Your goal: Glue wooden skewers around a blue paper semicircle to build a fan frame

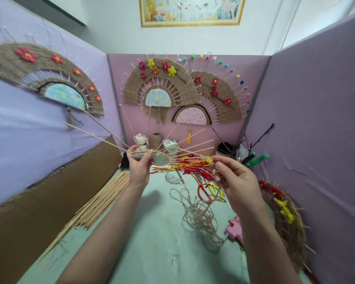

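My left hand (139, 167) grips the half-round base (158, 159) of a fan frame, thumb on top and fingers beneath. Thin wooden sticks (105, 136) spread outward from this base to the left, up and right. My right hand (239, 179) is closed in a pinch at the right of the frame, by the stick ends. A thin line runs from the frame to its fingertips; whether it is a stick or twine I cannot tell. Below the hands, a loose tangle of twine (199, 215) lies on the table (165, 252).
Scissors (204, 194) and colourful pipe cleaners (195, 170) lie behind the twine. A bundle of sticks (103, 199) rests at left beside cardboard (56, 201). At right are a pink glue gun (235, 228), a woven fan (292, 225) and green-handled pliers (258, 160). Finished fans (162, 81) hang behind.
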`<state>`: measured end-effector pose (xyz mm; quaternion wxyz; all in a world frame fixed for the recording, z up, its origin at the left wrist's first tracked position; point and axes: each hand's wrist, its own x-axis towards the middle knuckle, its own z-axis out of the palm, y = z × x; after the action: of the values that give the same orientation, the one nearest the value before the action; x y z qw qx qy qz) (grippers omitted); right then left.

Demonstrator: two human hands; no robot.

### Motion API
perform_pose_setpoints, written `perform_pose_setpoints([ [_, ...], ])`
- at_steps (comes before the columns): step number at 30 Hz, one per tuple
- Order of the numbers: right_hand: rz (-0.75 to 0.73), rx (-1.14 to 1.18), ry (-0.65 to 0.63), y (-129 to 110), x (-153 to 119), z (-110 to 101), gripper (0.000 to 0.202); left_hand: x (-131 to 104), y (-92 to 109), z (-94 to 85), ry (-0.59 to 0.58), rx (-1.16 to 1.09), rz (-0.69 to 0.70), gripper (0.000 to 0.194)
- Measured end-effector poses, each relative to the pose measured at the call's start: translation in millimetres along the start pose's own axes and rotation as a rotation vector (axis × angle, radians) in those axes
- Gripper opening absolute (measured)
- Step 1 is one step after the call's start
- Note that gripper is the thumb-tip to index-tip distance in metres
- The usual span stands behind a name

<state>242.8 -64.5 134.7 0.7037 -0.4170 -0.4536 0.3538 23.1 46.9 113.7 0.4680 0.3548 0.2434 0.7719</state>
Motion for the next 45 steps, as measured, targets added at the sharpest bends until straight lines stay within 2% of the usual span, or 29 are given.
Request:
perform_pose_setpoints([
  [4, 0.001, -0.279, -0.093, 23, 4, 9, 0.025, 2, 6, 2.7, 0.1, -0.087, -0.08, 0.048],
  [8, 0.07, -0.57, -0.274, 57, 14, 15, 0.025, -1, 10, 7.6, 0.146, -0.233, -0.196, 0.029],
  [11, 0.102, -0.63, -0.388, 76, 16, 18, 0.022, -7, 11, 11.7, 0.171, -0.337, -0.295, 0.02],
  [15, 0.11, -0.625, -0.497, 84, 13, 21, 0.022, -12, 15, 15.6, 0.195, -0.425, -0.365, 0.015],
  [18, 0.091, -0.643, -0.498, 85, 13, 20, 0.025, -11, 21, 16.6, 0.242, -0.498, -0.395, 0.011],
  [24, 0.04, -0.654, -0.359, 90, 14, 20, 0.031, -10, 30, 18.7, 0.287, -0.576, -0.437, 0.01],
  [27, 0.067, -0.657, -0.37, 97, 13, 22, 0.034, -12, 31, 20.2, 0.295, -0.599, -0.473, 0.013],
  [29, 0.119, -0.587, -0.347, 103, 12, 25, 0.038, -12, 31, 20.7, 0.301, -0.607, -0.495, 0.014],
  [33, 0.258, -0.25, -0.296, 113, 8, 38, 0.052, -13, 27, 21.2, 0.308, -0.624, -0.586, 0.013],
  [36, 0.293, -0.022, -0.322, 115, 5, 50, 0.051, -16, 22, 22.3, 0.3, -0.631, -0.642, 0.016],
  [38, 0.349, 0.245, -0.274, 114, 3, 55, 0.044, -19, 17, 23.5, 0.276, -0.62, -0.663, 0.017],
  [41, 0.428, 0.556, -0.133, 110, 3, 56, 0.036, -27, 8, 25.0, 0.177, -0.544, -0.729, 0.016],
  [45, 0.449, 0.64, -0.058, 105, 6, 53, 0.036, -37, -7, 22.6, -0.04, -0.289, -0.826, 0.009],
])
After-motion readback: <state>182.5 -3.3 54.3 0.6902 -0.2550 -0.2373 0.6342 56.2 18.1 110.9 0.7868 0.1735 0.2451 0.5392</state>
